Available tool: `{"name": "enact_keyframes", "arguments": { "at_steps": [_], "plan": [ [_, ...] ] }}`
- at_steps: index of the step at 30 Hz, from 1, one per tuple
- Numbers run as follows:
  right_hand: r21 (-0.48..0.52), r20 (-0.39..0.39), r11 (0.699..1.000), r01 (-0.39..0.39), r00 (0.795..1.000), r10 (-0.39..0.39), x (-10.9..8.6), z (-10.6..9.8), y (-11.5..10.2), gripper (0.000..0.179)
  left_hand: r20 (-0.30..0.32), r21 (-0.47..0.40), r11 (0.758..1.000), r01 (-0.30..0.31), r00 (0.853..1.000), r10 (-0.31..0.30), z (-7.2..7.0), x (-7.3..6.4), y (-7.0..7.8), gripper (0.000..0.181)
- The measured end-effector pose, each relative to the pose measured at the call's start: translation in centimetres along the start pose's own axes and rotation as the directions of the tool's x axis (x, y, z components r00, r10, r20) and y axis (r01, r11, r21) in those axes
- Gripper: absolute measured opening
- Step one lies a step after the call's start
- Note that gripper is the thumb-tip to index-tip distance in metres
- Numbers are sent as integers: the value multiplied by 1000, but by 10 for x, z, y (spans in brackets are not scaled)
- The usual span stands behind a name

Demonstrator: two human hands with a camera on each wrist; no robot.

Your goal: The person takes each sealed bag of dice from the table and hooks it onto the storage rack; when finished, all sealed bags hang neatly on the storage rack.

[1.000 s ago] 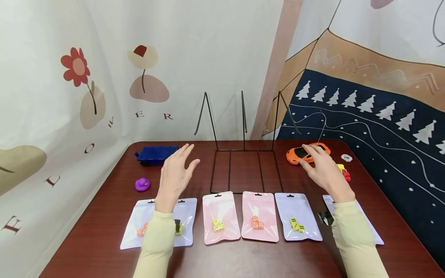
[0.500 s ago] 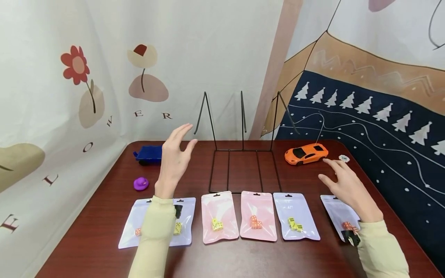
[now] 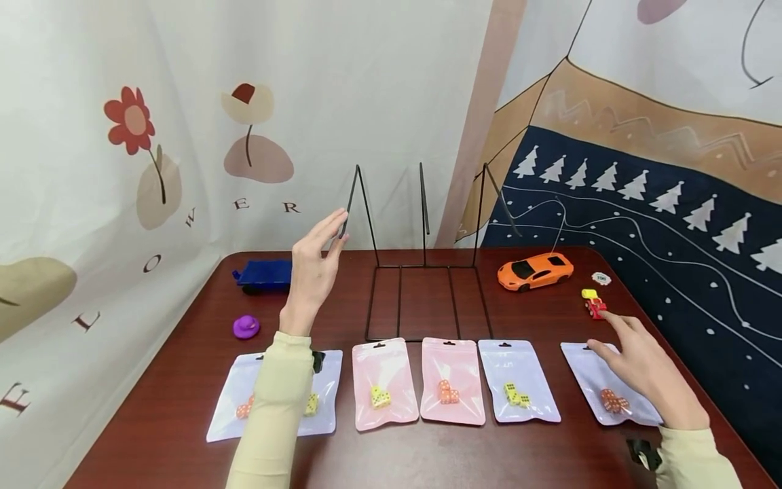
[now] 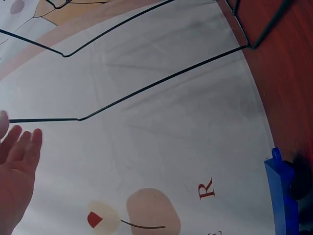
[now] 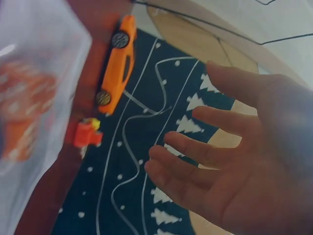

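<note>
Covering part of two pouches [image 3: 324, 390], the left sleeve [image 3: 275, 407] leaves both hands [image 3: 314, 261] empty, fingers loose.

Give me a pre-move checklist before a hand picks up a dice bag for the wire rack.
1. Left hand free: ok, fingers straight, raised beside the wire rack's left prong, holding nothing.
2. Right hand free: ok, fingers relaxed, over the far-right bag; contact cannot be told.
3. Rack slots bare: ok, nothing stands between the prongs.
4. Bags flat and reachable: ok, the two pink bags and the pale bag lie in a row before the rack; the left sleeve covers part of the leftmost bags.
5. Bags sealed: cannot tell.
6. Path clear of toys: ok, the orange car and the small red toy sit beyond the bags.
</note>
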State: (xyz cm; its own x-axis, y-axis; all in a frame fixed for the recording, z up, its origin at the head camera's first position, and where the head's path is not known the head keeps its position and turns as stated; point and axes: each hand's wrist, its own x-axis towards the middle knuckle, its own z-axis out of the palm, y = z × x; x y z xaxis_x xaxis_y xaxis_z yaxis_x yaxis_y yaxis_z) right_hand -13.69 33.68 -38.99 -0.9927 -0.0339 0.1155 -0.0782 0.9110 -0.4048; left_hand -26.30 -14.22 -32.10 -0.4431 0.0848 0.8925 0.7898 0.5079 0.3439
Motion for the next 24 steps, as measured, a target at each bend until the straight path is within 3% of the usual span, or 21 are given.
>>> {"name": "enact_keyframes", "arguments": {
  "at_steps": [9,16,24],
  "plan": [
    [-41,73,997,-65,995,67,-18,6,33,57,-36,-33,992,-123,992,121,7,8,-4,27],
    [-83,148,987,-135,978,147,-30,10,56,64,-62,-54,986,-155,986,152,9,11,-5,24],
    [-43,244,986,-162,955,167,-34,12,66,64,-19,-11,984,-179,984,179,8,13,-6,25]
  ]
}}
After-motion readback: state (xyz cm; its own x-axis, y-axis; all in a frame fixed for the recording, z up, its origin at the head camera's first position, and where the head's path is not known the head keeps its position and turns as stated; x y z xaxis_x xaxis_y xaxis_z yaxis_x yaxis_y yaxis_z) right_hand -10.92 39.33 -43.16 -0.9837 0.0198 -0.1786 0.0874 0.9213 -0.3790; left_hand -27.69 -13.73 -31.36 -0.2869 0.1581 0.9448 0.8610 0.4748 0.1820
